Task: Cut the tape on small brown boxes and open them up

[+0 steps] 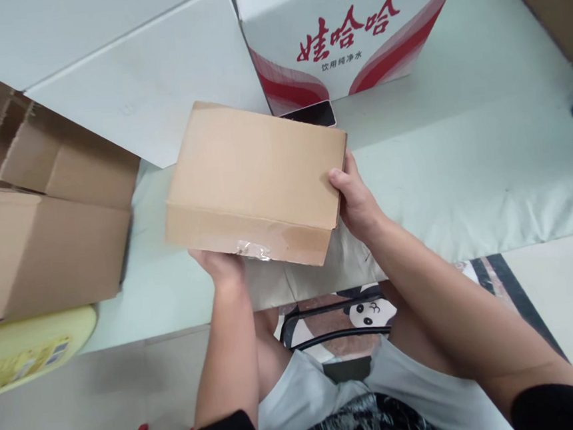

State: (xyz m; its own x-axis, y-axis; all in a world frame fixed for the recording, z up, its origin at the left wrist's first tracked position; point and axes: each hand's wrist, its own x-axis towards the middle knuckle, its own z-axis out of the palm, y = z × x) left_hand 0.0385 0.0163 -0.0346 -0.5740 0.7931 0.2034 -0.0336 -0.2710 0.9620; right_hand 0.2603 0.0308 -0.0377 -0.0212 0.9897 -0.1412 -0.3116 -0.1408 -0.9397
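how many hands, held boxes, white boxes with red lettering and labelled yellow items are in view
Left hand and right hand: 2
Held cardboard box: 1
White box with red lettering: 1
Labelled yellow item: 1
Total: 5

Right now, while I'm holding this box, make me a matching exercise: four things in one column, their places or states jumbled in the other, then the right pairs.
Things:
1. Brown box
2. Left hand
3. White carton with red lettering
4. Right hand

Places or states:
A. At the top of the picture
B. Thumb on the box's upper face
C. Held in both hands
D. Partly hidden under the box's near edge

Pairs: 1-C, 2-D, 3-A, 4-B
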